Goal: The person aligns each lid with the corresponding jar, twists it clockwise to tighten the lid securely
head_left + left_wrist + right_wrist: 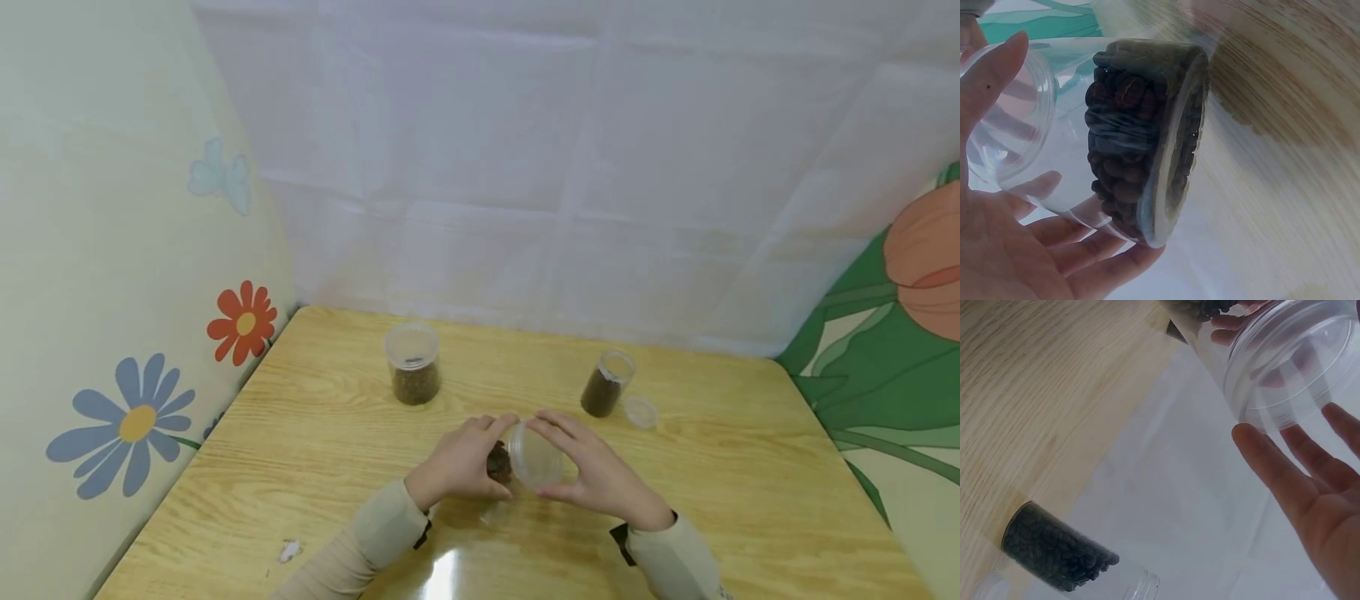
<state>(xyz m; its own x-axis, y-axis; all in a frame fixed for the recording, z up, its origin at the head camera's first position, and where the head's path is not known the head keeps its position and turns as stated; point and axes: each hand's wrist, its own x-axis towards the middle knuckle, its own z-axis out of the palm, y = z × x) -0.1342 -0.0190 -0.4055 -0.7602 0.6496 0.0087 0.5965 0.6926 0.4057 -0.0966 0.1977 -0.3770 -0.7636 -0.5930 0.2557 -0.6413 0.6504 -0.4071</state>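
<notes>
My left hand (pixel 468 460) grips a clear plastic jar (pixel 1072 150) tipped on its side, fingers and thumb curved round its wall. Dark brown, bean-like pieces (pixel 1125 144) fill the part near the base. At the jar's mouth my right hand (pixel 600 471) holds a clear round lid (pixel 538 458) between thumb and fingers. Its fingertips spread along the ribbed rim in the right wrist view. Whether the lid is screwed on or only resting against the mouth, I cannot tell.
A wide clear jar (pixel 415 375) with brown contents stands at the back left. Back right, a slimmer jar (pixel 602 390) holds dark beans, with a small clear lid (pixel 641 411) lying beside it. A white scrap (pixel 289 550) lies on the wooden table (pixel 337 467) at front left.
</notes>
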